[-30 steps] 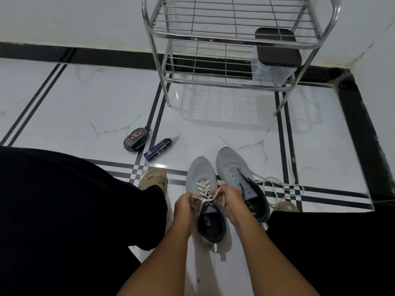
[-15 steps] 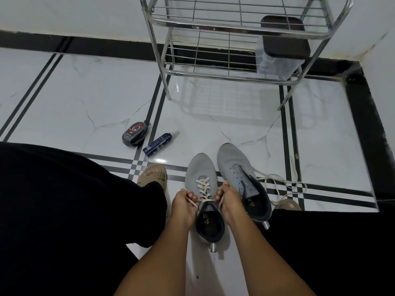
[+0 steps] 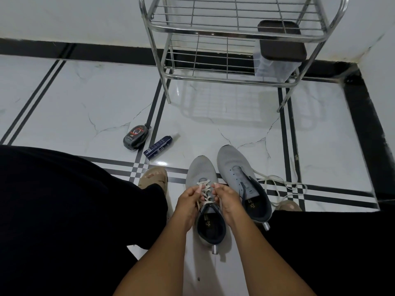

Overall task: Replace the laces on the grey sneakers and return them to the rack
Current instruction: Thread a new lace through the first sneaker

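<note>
lace crossings sit pinched between fingers of both hands.

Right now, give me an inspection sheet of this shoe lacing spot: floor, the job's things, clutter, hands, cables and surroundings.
Surface: white marble-look floor tiles with black stripes, glossy.
Job's things: left grey sneaker partly laced with a pale lace; right grey sneaker beside it, eyelets bare; a loose lace on the floor to its right.
Clutter: dark shoe polish sponge case and a dark blue tube lying left of the sneakers.
Hands: left hand and right hand each pinch the lace over the laced sneaker.
Cables: nothing seen.
Surroundings: metal wire rack against the wall, holding a clear container with a dark lid on its lower shelf.
</note>
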Action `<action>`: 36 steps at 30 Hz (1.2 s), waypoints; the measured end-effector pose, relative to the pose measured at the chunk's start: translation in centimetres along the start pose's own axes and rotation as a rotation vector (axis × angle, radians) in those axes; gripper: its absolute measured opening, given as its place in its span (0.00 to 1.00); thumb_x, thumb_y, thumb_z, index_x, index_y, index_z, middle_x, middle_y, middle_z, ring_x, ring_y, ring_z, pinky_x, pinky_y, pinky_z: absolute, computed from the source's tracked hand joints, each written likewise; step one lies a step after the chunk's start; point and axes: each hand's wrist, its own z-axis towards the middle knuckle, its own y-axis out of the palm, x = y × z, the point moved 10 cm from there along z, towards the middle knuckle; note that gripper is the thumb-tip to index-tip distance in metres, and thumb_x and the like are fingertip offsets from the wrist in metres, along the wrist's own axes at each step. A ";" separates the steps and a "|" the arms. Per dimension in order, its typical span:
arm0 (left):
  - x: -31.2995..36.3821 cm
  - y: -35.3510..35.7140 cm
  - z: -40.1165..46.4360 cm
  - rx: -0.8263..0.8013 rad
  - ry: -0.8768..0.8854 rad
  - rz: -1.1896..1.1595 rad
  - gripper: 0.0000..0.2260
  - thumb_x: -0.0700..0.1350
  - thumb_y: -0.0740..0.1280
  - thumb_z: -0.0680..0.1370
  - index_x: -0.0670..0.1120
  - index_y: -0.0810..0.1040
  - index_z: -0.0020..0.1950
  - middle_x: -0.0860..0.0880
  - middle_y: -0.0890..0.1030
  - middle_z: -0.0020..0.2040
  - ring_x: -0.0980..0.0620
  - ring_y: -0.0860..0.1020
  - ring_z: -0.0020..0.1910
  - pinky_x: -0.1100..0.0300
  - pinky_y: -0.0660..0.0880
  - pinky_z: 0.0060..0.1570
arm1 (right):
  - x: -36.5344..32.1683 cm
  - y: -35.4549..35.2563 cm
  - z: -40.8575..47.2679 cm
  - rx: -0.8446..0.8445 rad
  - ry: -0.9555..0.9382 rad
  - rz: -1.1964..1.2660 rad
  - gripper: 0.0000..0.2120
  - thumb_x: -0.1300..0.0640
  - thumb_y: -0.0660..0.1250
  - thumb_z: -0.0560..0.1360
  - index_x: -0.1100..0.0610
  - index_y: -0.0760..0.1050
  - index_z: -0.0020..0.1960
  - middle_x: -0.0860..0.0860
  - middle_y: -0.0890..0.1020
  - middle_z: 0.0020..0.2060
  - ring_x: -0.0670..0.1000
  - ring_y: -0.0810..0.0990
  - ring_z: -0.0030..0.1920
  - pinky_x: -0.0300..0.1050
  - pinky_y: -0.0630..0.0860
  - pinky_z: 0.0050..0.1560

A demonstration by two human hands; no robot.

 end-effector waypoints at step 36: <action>2.0 1.0 -0.5 -0.043 0.089 0.367 0.05 0.41 0.68 0.77 0.40 0.77 0.43 0.53 0.79 0.28 0.57 0.75 0.30 0.70 0.75 0.33 | -0.1 0.4 -0.7 -0.132 0.035 0.098 0.04 0.65 0.64 0.78 0.63 0.77 0.50 0.56 0.82 0.34 0.52 0.80 0.34 0.42 0.80 0.36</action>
